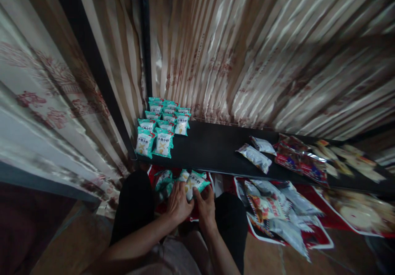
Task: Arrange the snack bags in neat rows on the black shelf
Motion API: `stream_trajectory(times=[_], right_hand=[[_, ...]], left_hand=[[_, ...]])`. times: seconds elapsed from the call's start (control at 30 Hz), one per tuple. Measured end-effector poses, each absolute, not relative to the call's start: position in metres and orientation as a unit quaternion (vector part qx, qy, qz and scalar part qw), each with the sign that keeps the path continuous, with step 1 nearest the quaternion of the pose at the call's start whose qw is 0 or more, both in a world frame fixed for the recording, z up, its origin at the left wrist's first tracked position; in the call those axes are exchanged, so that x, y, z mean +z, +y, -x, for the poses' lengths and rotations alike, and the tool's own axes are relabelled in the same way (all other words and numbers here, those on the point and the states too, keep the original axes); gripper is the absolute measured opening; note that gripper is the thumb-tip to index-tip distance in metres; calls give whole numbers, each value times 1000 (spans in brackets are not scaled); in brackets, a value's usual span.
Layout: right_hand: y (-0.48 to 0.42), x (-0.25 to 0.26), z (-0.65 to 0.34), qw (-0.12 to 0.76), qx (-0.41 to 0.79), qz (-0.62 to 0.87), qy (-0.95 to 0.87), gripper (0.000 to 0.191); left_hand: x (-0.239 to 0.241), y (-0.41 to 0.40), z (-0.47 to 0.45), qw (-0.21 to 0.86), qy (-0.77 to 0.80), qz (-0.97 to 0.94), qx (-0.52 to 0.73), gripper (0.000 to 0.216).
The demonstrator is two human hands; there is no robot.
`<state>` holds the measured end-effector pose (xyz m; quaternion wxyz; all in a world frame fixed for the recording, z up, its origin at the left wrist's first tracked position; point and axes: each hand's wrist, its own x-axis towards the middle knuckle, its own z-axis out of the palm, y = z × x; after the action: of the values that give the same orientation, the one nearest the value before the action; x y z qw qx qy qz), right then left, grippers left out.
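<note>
Between my two hands, above a red basket (150, 175) with a pale rim, is a small teal-and-white snack bag (197, 180). My right hand (206, 207) grips its right side, thumb on the front. My left hand (180, 204) is closed at its left side, its fingertips partly hidden among the bags. More teal snack bags (163, 179) lie in the basket behind my left hand. On the black shelf (210, 143), at the left end, teal bags (163, 142) of the same kind stand upright in rows, several deep.
Silver packets (254, 157), red packets (300, 159) and pale packets (348, 159) lie along the shelf's right part. A second red basket (324, 242) of silver bags and a further one of pale round packets (359, 217) stand below. Striped curtains (216, 52) hang behind; a dark post (92, 61) rises at left.
</note>
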<state>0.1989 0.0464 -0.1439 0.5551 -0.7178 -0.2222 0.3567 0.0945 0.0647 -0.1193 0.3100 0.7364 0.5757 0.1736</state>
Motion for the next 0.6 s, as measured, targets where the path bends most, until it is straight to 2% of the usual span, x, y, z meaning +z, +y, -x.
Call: stream_trajectory(times=[0.13,0.3,0.47,0.6], right_hand=[[41,-128,-198,568,353,699,-252,65],[55,-115,-208,586,317,698,-263,69],[93,-108,-219,578,352,678,-288,76],[125,-107,-218,603,372,629,-322,72]], left_hand=[[-121,55,-95,325,560,-736,201,46],[-121,61,-98,324,517,-745,271,55],[-111,89,-100,314,504,-746,302,52],[-106,114,-103,301,519,-735,315,50]])
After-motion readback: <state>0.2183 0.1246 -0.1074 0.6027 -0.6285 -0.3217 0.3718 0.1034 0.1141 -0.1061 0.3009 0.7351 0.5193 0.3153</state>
